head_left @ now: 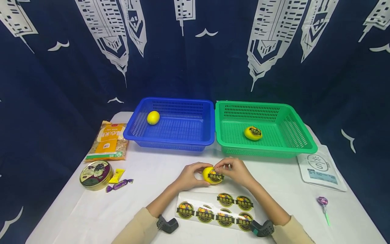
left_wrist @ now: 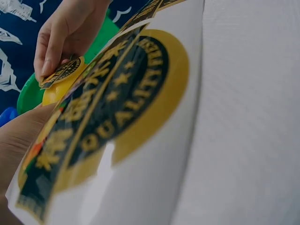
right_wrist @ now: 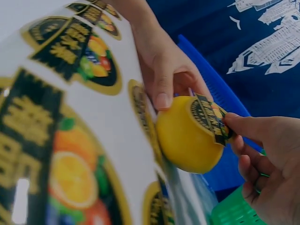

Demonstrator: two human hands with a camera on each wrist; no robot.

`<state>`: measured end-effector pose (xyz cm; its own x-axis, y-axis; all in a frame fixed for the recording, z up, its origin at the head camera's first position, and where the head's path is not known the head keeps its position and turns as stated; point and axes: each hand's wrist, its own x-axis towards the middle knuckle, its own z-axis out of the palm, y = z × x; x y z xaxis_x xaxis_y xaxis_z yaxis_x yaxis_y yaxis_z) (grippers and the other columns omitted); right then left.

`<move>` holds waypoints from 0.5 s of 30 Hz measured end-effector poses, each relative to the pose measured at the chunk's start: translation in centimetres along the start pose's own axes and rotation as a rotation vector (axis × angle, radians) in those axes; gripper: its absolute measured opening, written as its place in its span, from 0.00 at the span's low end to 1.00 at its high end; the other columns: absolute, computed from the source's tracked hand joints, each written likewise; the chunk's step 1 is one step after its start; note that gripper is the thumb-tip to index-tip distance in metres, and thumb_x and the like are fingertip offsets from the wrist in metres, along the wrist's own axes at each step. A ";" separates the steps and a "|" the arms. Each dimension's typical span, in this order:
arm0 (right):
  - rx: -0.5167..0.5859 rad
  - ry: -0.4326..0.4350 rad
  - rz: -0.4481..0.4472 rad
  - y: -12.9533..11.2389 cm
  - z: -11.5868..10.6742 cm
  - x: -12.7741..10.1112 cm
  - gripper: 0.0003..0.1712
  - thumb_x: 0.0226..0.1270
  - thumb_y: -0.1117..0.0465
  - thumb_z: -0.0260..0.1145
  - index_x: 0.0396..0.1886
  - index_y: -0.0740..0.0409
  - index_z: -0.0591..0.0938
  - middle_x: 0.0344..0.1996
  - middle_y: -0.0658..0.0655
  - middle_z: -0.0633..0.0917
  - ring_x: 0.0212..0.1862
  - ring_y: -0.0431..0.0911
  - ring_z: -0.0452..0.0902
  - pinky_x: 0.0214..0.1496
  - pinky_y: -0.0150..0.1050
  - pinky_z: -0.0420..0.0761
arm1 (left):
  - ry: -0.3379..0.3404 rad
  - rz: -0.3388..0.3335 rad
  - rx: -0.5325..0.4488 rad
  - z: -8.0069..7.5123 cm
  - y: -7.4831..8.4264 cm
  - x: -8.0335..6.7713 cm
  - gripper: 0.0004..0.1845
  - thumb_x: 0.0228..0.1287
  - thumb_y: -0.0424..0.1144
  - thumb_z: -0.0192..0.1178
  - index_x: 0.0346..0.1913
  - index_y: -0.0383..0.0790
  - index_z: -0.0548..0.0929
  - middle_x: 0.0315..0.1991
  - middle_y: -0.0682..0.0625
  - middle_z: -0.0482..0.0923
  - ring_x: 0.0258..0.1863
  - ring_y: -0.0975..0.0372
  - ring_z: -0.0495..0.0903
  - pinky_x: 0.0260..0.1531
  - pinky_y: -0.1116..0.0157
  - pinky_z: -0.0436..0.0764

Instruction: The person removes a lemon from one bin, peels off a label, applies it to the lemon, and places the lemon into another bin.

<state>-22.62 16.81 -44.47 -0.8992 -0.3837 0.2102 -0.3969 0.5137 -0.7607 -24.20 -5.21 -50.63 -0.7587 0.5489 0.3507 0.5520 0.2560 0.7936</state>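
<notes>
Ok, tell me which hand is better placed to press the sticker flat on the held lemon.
Right, probably: the right hand pinches the sticker by its edge, while the left hand holds the lemon from the other side.

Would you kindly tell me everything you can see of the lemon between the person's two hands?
The lemon is bright yellow, rounded and smooth-looking, with a slight sheen. A black-and-gold sticker with printed fruit and a banner covers part of it. The left hand holds it between thumb and fingers, while the right hand has thumb and finger at the sticker's edge. It sits before the two baskets, beyond the sticker sheet; whether it touches the table is unclear.
</notes>
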 end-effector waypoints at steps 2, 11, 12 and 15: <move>-0.012 0.028 -0.010 0.1 0.3 0.0 0.04 0.54 0.56 0.71 0.31 0.48 0.86 0.23 0.41 0.79 0.27 0.41 0.69 0.28 0.33 0.72 | -0.001 0.004 0.000 0.0 0.0 0.0 0.33 0.40 0.42 0.76 0.55 0.46 0.77 0.50 0.54 0.78 0.43 0.67 0.78 0.45 0.72 0.78; -0.072 0.165 -0.070 0.4 1.6 -0.6 0.04 0.52 0.59 0.72 0.29 0.48 0.85 0.24 0.38 0.80 0.26 0.40 0.69 0.41 0.43 0.73 | -0.003 0.012 -0.006 0.0 -0.1 0.0 0.34 0.40 0.42 0.76 0.56 0.46 0.77 0.50 0.53 0.78 0.43 0.67 0.78 0.45 0.73 0.78; -0.087 0.188 -0.085 0.3 1.8 -0.8 0.04 0.52 0.60 0.72 0.29 0.48 0.85 0.25 0.38 0.80 0.27 0.41 0.69 0.37 0.42 0.72 | -0.003 0.016 -0.006 0.0 -0.1 0.0 0.34 0.40 0.42 0.76 0.56 0.45 0.77 0.51 0.53 0.78 0.44 0.67 0.78 0.45 0.73 0.78; -0.158 0.262 -0.164 0.3 2.3 -1.2 0.05 0.53 0.60 0.72 0.31 0.50 0.85 0.29 0.41 0.81 0.31 0.42 0.70 0.36 0.40 0.73 | -0.001 0.026 -0.006 -0.1 -0.1 0.0 0.33 0.41 0.43 0.75 0.55 0.45 0.77 0.51 0.52 0.78 0.44 0.66 0.78 0.45 0.73 0.78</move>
<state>-21.27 15.64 -46.42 -0.8299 -0.2713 0.4876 -0.5449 0.5822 -0.6035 -24.30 -5.32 -50.68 -0.7441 0.5560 0.3704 0.5690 0.2368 0.7875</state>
